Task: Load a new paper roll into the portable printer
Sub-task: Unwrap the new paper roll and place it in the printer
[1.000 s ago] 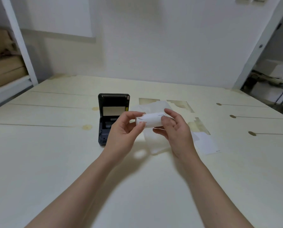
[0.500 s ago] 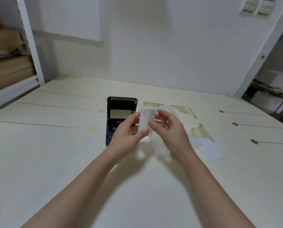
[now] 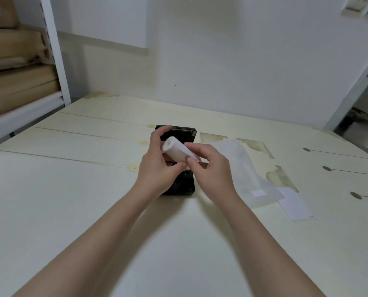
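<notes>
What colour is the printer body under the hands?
Black, seen in the head view: the printer lies open beneath the white paper roll.

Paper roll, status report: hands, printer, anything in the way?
Both hands on the paper roll: left hand gripping it, right hand pinching its near end. Roll above the printer, lid open, not yet seated. Loose wrapper lies right of it, clear.

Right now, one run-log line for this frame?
phase: roll prep | paper roll: held in both hands above printer | left hand: gripping | right hand: fingers at roll end | lid: open | roll: not loaded
</notes>
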The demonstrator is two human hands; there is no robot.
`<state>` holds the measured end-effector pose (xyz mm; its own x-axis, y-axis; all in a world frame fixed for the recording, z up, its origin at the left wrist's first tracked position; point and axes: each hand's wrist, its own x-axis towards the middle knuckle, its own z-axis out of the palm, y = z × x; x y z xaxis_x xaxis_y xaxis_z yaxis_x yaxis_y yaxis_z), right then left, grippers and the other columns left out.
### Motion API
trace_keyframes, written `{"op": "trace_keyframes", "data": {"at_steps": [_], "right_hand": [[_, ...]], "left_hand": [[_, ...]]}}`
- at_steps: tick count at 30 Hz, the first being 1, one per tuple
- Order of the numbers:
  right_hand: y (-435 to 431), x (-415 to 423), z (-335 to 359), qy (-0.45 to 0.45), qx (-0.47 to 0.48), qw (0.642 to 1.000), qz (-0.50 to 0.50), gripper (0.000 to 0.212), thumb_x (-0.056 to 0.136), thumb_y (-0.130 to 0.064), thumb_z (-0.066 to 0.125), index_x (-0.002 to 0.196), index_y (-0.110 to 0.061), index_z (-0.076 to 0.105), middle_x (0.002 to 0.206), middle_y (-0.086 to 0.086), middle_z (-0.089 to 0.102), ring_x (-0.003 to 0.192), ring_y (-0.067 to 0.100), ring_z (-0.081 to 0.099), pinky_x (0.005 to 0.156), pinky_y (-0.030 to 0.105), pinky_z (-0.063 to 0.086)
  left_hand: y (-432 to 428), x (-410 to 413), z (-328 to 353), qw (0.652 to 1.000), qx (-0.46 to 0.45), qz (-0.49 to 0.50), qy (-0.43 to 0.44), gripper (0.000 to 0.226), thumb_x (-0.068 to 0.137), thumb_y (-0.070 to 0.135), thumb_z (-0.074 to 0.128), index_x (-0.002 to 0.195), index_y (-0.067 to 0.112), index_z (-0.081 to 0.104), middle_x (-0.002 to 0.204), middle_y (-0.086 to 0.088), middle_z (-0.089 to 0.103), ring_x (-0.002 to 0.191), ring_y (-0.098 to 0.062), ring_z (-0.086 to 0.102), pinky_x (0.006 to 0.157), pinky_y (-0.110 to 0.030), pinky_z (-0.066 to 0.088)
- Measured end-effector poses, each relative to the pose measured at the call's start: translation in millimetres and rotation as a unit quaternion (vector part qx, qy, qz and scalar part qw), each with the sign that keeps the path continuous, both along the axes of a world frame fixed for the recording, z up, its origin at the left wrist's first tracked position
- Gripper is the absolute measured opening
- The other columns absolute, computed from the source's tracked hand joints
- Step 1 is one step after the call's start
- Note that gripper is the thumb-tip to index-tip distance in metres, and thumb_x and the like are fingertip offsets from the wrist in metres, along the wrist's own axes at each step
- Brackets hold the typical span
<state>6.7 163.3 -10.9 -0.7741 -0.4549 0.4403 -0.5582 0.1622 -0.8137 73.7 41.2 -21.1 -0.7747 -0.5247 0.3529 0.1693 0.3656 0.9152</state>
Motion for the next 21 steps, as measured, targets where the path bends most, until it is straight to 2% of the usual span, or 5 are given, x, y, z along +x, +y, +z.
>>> {"op": "trace_keyframes", "data": {"at_steps": [4, 6, 11, 16, 21], "right_hand": [[-10.1, -5.8, -10.1, 0.052, 0.009, 0.998, -0.017, 0.036, 0.082, 0.001, 0.062, 0.107, -0.023, 0.072, 0.106, -0.010, 0.069, 0.099, 0.004, 0.063, 0.085, 0.031, 0.056], [-13.9, -10.5, -17.3, 0.076, 0.011, 0.997, -0.030, 0.034, 0.081, 0.002, 0.064, 0.107, -0.020, 0.072, 0.105, -0.010, 0.069, 0.099, 0.006, 0.063, 0.085, 0.033, 0.055], [-22.8, -15.9, -36.8, 0.133, -0.006, 0.990, -0.046, 0.034, 0.078, 0.005, 0.061, 0.103, -0.016, 0.072, 0.103, -0.011, 0.066, 0.106, 0.017, 0.062, 0.088, 0.040, 0.053], [-23.4, -23.8, -43.0, 0.138, -0.030, 0.989, -0.040, 0.024, 0.085, -0.001, 0.058, 0.097, -0.014, 0.074, 0.100, -0.012, 0.068, 0.103, 0.017, 0.064, 0.086, 0.042, 0.055], [-18.5, -29.5, -47.9, 0.111, -0.029, 0.993, -0.035, 0.022, 0.086, 0.001, 0.059, 0.096, -0.012, 0.075, 0.101, -0.003, 0.071, 0.101, 0.013, 0.065, 0.083, 0.040, 0.056]], "left_hand": [[-10.8, -3.0, -6.8, 0.999, -0.033, -0.006, -0.015, 0.053, 0.082, 0.007, 0.068, 0.127, 0.027, 0.050, 0.114, 0.001, 0.067, 0.087, -0.006, 0.072, 0.073, -0.008, 0.049], [-18.6, -2.9, -8.2, 0.999, -0.037, -0.005, -0.030, 0.044, 0.085, 0.009, 0.066, 0.124, 0.026, 0.054, 0.107, 0.003, 0.068, 0.085, -0.007, 0.069, 0.069, -0.006, 0.045], [-33.1, -5.3, -12.5, 0.991, -0.115, 0.032, -0.059, 0.031, 0.080, 0.017, 0.072, 0.108, 0.025, 0.062, 0.095, 0.007, 0.069, 0.082, -0.007, 0.058, 0.065, -0.010, 0.040], [-41.3, -9.3, -19.8, 0.986, -0.138, 0.059, -0.067, 0.033, 0.075, 0.021, 0.078, 0.105, 0.029, 0.066, 0.108, 0.008, 0.061, 0.087, 0.002, 0.060, 0.078, -0.018, 0.047], [-38.6, -12.1, -23.6, 0.962, -0.226, 0.119, -0.093, 0.030, 0.076, 0.034, 0.078, 0.105, 0.031, 0.068, 0.099, 0.010, 0.066, 0.102, -0.017, 0.049, 0.085, -0.030, 0.037]]}}
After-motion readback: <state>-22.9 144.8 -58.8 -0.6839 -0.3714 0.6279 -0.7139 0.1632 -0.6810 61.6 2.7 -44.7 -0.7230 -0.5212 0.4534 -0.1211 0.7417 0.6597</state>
